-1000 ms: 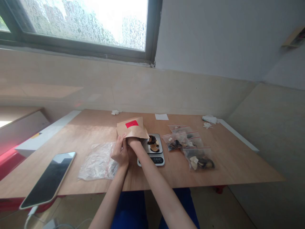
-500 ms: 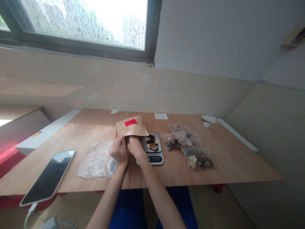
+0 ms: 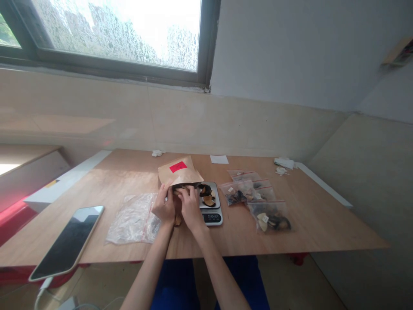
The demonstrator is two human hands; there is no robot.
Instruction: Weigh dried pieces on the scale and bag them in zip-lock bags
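A brown paper bag (image 3: 178, 173) with a red label lies tilted, its mouth towards me. My left hand (image 3: 164, 204) is closed on the bag's near left edge and holds the mouth open. At the mouth, the fingers of my right hand (image 3: 191, 206) are pinched on a tan, dark-edged dried slice, partly hidden. Right beside it stands a white digital kitchen scale (image 3: 217, 218), bearing several dried slices (image 3: 208, 198) with dark rims. A small brown piece (image 3: 177, 221) lies on the table between my wrists.
Several zip bags of dried pieces (image 3: 271, 217) lie right of the scale. A crumpled clear plastic bag (image 3: 131, 219) and a charging phone (image 3: 69, 241) are to the left. White paper (image 3: 219, 159) and pale scraps (image 3: 157, 153) lie along the table's (image 3: 309, 215) back.
My right hand has drawn back out of the bag to its mouth, fingers now showing. The brown piece between my wrists has come into view. My left hand keeps its hold.
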